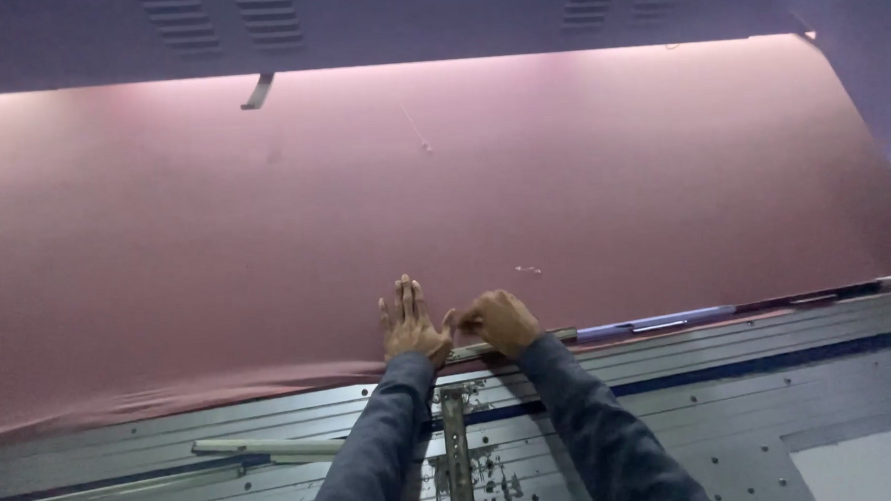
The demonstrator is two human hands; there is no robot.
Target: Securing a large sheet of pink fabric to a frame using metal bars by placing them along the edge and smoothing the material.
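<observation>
The wide sheet of dusty pink fabric (443,190) lies spread flat over the long surface, filling most of the view from the lit far edge down to the near edge, where its hem runs slightly rumpled toward the left. The left hand (409,322) rests palm-down on the fabric right at that hem, fingers straight and close together, its grip flat and open, holding nothing. Just beside it, almost touching, the right hand (501,320) is curled into a loose fist with its fingertips pinched at the fabric's edge; whether the grip actually has cloth between the fingers cannot be told from here. Both arms wear dark grey-blue sleeves (573,425).

Under the hands, along the hem, a narrow metal rail (530,339) runs to the right and continues as a pale blue strip (659,322). Nearer the person lies the grey ribbed metal bed (771,367) of the surface, with bolt heads, a dark groove and an upright slotted metal bar (455,450) between the forearms. A pale flat bar (264,448) lies on the left. A small thread scrap (527,269) sits on the fabric beyond the right hand.
</observation>
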